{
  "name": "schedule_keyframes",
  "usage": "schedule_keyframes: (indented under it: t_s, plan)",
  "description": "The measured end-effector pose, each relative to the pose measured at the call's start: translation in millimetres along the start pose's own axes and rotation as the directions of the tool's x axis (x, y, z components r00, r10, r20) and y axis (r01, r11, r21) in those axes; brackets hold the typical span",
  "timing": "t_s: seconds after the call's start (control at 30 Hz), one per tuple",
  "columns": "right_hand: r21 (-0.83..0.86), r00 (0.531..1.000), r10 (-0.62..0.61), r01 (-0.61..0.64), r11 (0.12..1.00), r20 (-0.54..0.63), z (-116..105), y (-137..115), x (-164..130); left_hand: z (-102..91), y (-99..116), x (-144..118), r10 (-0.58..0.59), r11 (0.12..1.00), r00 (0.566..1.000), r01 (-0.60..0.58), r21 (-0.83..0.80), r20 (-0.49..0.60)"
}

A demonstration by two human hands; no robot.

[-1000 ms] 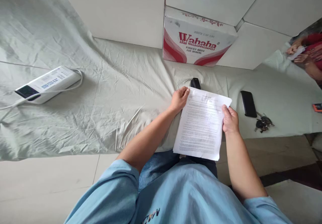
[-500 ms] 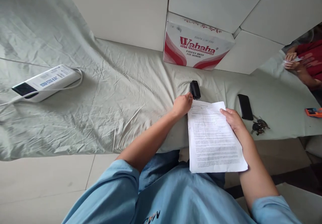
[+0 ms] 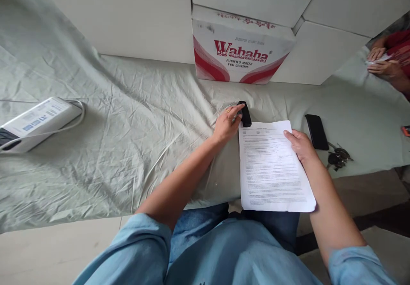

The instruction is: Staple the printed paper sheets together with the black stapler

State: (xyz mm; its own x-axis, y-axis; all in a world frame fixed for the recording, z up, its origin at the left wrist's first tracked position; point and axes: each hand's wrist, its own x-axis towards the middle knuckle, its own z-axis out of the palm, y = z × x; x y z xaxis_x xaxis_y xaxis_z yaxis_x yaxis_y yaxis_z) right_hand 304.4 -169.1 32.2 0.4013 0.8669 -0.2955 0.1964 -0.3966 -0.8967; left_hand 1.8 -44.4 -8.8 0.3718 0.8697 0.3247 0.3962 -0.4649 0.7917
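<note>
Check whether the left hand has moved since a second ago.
Yes. The left hand left the paper's top corner and now touches the small black object beyond it.

On the cloth-covered table, the sheet of paper lies at the near edge, with the stapler at its 11 o'clock and the phone at 2 o'clock. Keys lie at the phone's 5 o'clock, the carton stands at the stapler's 12 o'clock, and the cabled device sits far off at 9 o'clock.

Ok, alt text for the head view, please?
Left hand touches a small black stapler on pale green cloth; right hand holds white printed sheets. Black phone and keys lie right.
</note>
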Motion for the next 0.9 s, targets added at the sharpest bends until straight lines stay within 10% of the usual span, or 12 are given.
schedule_keyframes:
  t_s: [0.53,0.9]
  plan:
    - [-0.327,0.958,-0.138,0.217,0.920,0.250,-8,-28,58,-6.3,0,-21,0.066,0.990,0.998,-0.064,0.123,-0.013]
    - [-0.376,0.949,-0.307,0.310,0.873,0.070,-9,-19,78,-15.9,20,-23,0.086,0.985,0.989,-0.102,0.138,0.121]
